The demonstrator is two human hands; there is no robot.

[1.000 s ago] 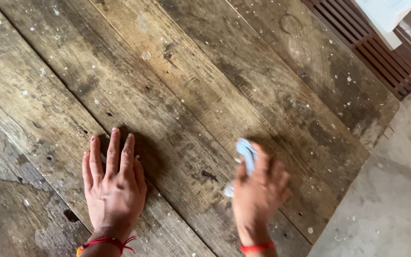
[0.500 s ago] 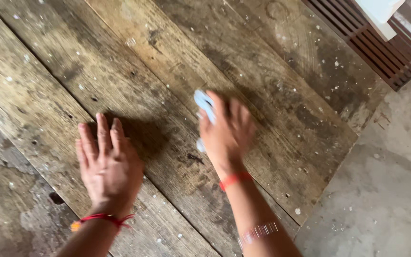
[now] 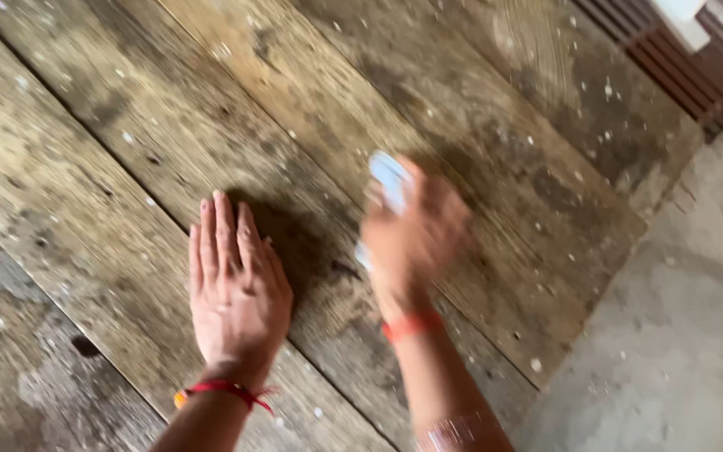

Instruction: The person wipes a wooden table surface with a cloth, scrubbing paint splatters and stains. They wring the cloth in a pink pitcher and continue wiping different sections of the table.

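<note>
Down at the near edge, the left hand (image 3: 236,289) lies flat on the wooden planks (image 3: 127,151), palm down, fingers straight and held close together, a red thread band (image 3: 223,389) round its wrist. Just to the right of that hand, the right hand (image 3: 412,238) is blurred, curled around a pale blue-white cloth (image 3: 388,180), fingers closed on it and pressing it against the planks; an orange-red band (image 3: 412,326) sits on that wrist. The cloth pokes out beyond the fingertips and a scrap of it shows at the thumb side, so it lies a little farther up the planks than the left hand's fingertips. The boards run diagonally, worn, dark-stained and flecked with white specks. Right of the planks' edge, bare concrete floor (image 3: 688,335). Farthest from the left hand, at the top right corner, a dark red slatted grille (image 3: 679,75) borders the planks.
</note>
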